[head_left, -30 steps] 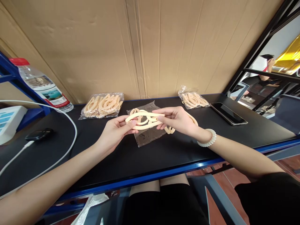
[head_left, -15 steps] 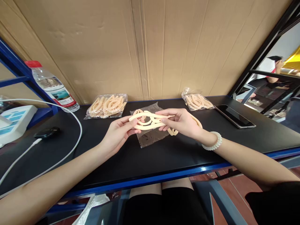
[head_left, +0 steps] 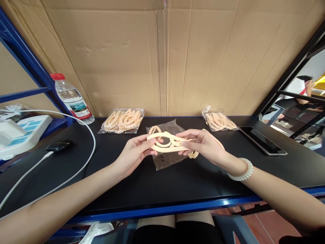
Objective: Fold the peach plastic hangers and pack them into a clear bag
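A cream plastic folding clothes hanger (head_left: 166,149), folded into a long oval, is raised above the table between my hands. My left hand (head_left: 135,150) pinches its left end with thumb and fingers. At the other end, my right hand (head_left: 204,145) grips it near a small reddish dot at the pivot. Beneath them lies a flat clear plastic bag (head_left: 164,164) on the black table. Another cream hanger (head_left: 155,129) shows on the bag behind the held one. Part of a further cream piece (head_left: 193,155) peeks out below my right hand, mostly hidden.
Two clear packs of cream hangers, a left pack (head_left: 123,121) and a right pack (head_left: 220,122), sit against the cardboard wall (head_left: 114,61). A phone (head_left: 262,140) lies at right. Leftward are a water bottle (head_left: 76,101), a black device (head_left: 59,145), a white cable (head_left: 93,149) and a power strip (head_left: 33,135).
My view has shifted, so everything sits lower and slightly further right. The held hanger is turned to show its oval opening more fully. Both hands keep their grip.
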### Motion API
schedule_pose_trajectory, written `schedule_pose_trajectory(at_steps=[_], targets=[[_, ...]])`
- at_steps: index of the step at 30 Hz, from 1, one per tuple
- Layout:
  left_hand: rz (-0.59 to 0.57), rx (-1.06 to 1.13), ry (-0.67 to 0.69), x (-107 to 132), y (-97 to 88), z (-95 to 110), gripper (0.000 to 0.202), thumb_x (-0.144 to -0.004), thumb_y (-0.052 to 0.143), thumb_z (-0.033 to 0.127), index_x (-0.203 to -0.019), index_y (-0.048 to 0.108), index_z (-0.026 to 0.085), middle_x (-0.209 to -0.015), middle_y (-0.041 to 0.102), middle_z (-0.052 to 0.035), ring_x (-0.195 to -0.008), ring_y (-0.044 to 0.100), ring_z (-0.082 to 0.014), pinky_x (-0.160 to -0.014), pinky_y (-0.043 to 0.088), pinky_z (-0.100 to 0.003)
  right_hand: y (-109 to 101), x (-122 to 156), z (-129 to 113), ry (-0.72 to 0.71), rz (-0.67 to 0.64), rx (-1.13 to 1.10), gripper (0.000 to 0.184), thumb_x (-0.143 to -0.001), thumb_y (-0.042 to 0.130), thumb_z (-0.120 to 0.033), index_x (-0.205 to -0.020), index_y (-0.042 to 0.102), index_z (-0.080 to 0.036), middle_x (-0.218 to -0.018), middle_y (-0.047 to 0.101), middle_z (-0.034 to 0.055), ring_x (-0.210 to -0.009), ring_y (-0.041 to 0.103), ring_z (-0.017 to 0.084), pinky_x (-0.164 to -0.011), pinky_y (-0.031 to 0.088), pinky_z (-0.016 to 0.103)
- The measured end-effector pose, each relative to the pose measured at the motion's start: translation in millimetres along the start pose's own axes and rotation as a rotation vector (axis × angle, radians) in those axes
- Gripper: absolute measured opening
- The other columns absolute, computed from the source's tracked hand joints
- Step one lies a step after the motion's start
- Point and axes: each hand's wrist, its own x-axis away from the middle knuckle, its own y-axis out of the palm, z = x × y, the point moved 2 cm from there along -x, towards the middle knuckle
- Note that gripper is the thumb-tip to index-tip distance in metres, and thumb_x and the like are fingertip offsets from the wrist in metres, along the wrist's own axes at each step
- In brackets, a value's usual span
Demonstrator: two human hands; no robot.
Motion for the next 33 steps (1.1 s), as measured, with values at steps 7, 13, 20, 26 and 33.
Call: schedule_pose_trajectory(at_steps=[7,13,20,26,33], targets=[[-0.003,0.017,-0.031,-0.6,-2.4,0.0,0.02,-0.082,0.071,0.022,-0.098,0.075,0.011,-0.098,0.073,-0.0096,-0.065,0.059,-0.0071,-0.058,0.053,-0.013,0.1,-0.3,5.0,0.064,-0.088,-0.13,0.027,-0.083,0.068,-0.022,-0.108,0.062,-0.014,-0.095,0.068,0.0064,-0.075,0.072,0.015,-0.071,0.06,0.027],[0.019,0.058,-0.056,-2.6,-4.9,-2.9,0.02,-0.085,0.067,0.022,-0.099,0.075,0.01,-0.095,0.073,-0.01,-0.063,0.058,-0.0064,-0.056,0.053,-0.012,-1.6,0.4,6.6,-0.067,-0.115,0.121,0.029,-0.088,0.06,-0.022,-0.116,0.059,-0.018,-0.102,0.066,0.0067,-0.08,0.069,0.015,-0.066,0.061,0.026],[0.119,0.149,-0.139,-3.8,-5.7,0.2,0.017,-0.088,0.06,0.011,-0.092,0.076,0.006,-0.089,0.074,-0.01,-0.052,0.055,-0.0036,-0.051,0.052,-0.009,-5.3,7.5,5.6,-0.66,-0.006,0.902,0.044,-0.087,0.063,-0.018,-0.13,0.055,-0.019,-0.125,0.061,0.0099,-0.11,0.062,0.02,-0.085,0.059,0.03],[0.126,0.215,-0.195,-5.5,-6.5,5.0,0.022,-0.09,0.053,0.006,-0.094,0.075,0.004,-0.088,0.074,-0.0098,-0.049,0.057,-0.0034,-0.05,0.053,-0.009,-9.5,14.8,8.7,-1.083,0.101,1.127,0.042,-0.085,0.06,-0.001,-0.126,0.057,-0.008,-0.126,0.061,0.0184,-0.115,0.06,0.022,-0.09,0.057,0.032],[0.099,0.273,-0.251,-7.3,-9.2,7.1,0.023,-0.09,0.051,0.007,-0.094,0.074,0.003,-0.083,0.073,-0.0092,-0.048,0.057,-0.0035,-0.049,0.053,-0.009,-9.8,16.1,-2.6,-1.171,-0.01,1.212,0.037,-0.087,0.056,-0.002,-0.124,0.057,-0.003,-0.116,0.067,0.0194,-0.116,0.06,0.025,-0.093,0.057,0.037]])
